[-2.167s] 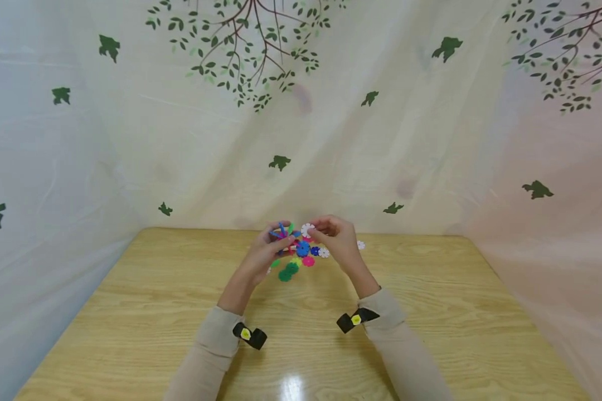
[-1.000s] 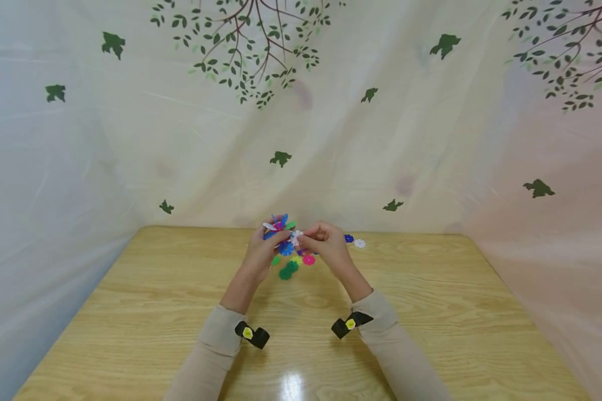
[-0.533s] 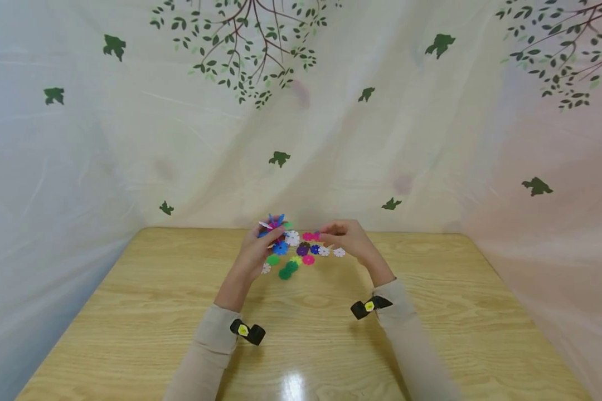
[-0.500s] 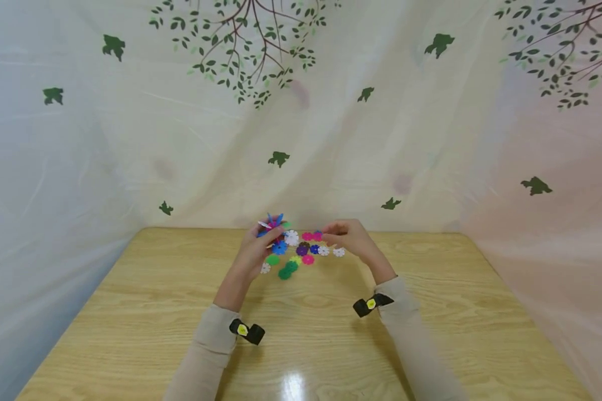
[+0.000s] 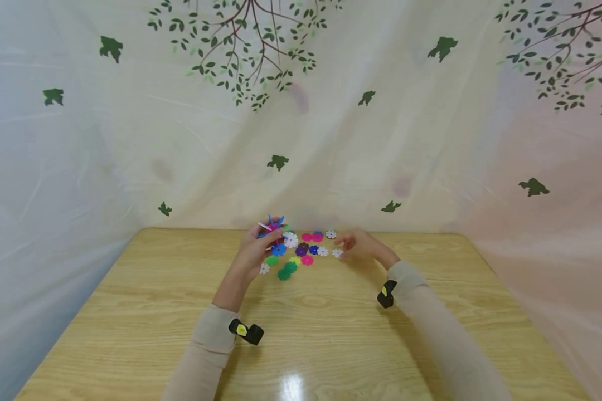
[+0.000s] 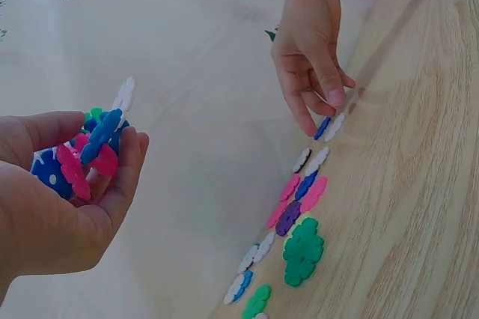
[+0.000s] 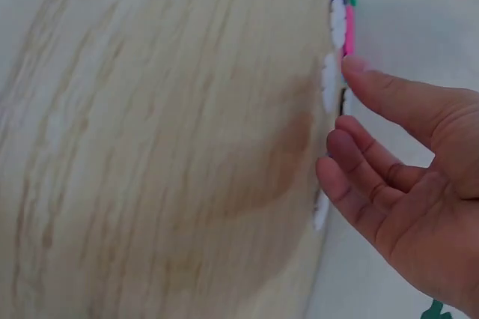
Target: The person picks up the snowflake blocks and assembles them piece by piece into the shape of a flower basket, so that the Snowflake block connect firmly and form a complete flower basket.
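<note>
My left hand point(image 5: 251, 252) holds a cluster of interlocked flower-shaped plastic discs point(image 6: 97, 143), mostly blue and pink with some green and white, between thumb and fingers. One white disc point(image 6: 126, 94) sticks out from the cluster in the left wrist view. Low over the table, at the right end of the loose discs, is my right hand point(image 5: 362, 247). Its fingers are loosely bent and its thumb stands apart, with nothing visible between them in the right wrist view. Nearest to its fingertips lies a loose white disc point(image 5: 338, 253); whether they touch it I cannot tell.
Several loose discs lie on the wooden table point(image 5: 311, 334) between the hands, among them a purple disc point(image 5: 301, 251), a pink disc point(image 5: 307, 260) and dark green discs point(image 5: 287, 271). Behind the table hangs a pale curtain point(image 5: 221, 156) with leaf prints.
My right hand brought a white disc to the cluster, left it there, and has moved right and down toward the loose discs. My left hand still holds the cluster, slightly farther left.
</note>
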A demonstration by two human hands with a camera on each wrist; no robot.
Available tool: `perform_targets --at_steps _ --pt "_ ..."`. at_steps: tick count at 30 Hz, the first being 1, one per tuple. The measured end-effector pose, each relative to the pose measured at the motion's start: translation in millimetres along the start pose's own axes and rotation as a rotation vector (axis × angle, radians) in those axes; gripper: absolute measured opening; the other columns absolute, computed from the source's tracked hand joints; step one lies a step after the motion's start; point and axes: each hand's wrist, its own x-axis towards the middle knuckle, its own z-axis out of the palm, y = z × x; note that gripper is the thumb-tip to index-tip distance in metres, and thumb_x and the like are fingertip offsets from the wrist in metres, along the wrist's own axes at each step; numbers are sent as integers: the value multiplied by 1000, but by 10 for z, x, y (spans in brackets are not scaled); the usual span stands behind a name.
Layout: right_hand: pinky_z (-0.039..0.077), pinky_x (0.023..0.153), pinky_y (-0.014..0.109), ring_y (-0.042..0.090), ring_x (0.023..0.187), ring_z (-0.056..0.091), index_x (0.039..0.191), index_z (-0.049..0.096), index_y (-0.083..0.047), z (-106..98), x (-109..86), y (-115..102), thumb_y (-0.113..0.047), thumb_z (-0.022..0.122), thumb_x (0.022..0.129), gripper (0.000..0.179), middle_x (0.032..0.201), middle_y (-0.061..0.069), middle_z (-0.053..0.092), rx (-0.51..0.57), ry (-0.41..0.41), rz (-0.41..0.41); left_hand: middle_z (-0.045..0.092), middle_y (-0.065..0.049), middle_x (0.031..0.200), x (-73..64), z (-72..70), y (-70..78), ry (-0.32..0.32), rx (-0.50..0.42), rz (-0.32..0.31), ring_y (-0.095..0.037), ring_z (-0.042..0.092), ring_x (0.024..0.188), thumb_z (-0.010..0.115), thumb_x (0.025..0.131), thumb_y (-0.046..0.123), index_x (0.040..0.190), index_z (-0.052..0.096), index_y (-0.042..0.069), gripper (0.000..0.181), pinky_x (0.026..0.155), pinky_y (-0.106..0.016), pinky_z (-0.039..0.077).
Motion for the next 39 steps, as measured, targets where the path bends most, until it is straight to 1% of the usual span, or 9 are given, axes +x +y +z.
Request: perform_targets --at_steps 4,8,13,18,22,25,27,33,39 --pt "51 74 27 21 84 63 119 67 11 39 25 113 2 75 88 34 100 26 70 4 2 -20 64 -4 116 15 -12 -20 -3 0 -11 -11 66 92 62 102 12 139 55 7 38 76 -22 56" --pt "48 73 26 16 81 58 111 70 8 69 36 158 0 76 88 26 97 22 69 17 20 -5 64 -9 122 14 -20 -24 -5 6 -19 -11 67 92 62 102 13 138 57 9 37 75 -22 56" --pt "47 72 25 16 80 54 101 67 7 108 43 134 2 79 84 21 88 16 65 57 38 32 64 -10 123 27 -26 -34 -4 6 -23 -9 66 88 64 101 14 141 56 8 41 70 -21 54" --pt "49 67 23 14 78 57 101 68 6 167 55 71 5 77 84 19 89 14 68 104 62 47 61 -10 125 36 -18 -46 5 -5 -20 -9 61 88 64 100 14 144 53 7 46 70 -20 54" --pt "59 70 32 14 78 63 111 69 8 203 30 -103 1 71 91 21 94 18 70 211 79 62 60 -8 123 39 -12 -57 8 7 -16 -11 61 92 64 100 15 143 54 7 45 72 -21 55" --pt "62 80 47 15 81 68 121 67 9 212 3 -284 -3 67 95 28 98 19 71 318 133 66 60 -7 120 41 -5 -69 3 24 -16 -11 61 92 64 101 16 142 55 9 43 73 -21 56" --pt "61 85 50 15 82 70 124 66 10 216 -4 -417 -4 67 96 31 98 18 72 392 184 61 60 -7 118 45 3 -78 -6 26 -12 -11 62 91 64 101 16 142 55 8 43 73 -21 56" --pt "62 79 33 12 81 70 122 68 7 274 -14 -872 -7 69 97 29 92 1 72 589 355 36 60 -3 112 68 23 -107 -19 25 -9 -10 62 89 63 101 15 141 55 6 42 72 -20 56" --pt "63 74 29 10 76 72 117 70 8 431 22 -1162 -7 72 94 27 87 -2 71 676 508 -47 61 -3 112 65 36 -121 -17 39 -4 -10 63 88 64 101 16 141 55 6 42 72 -20 57"
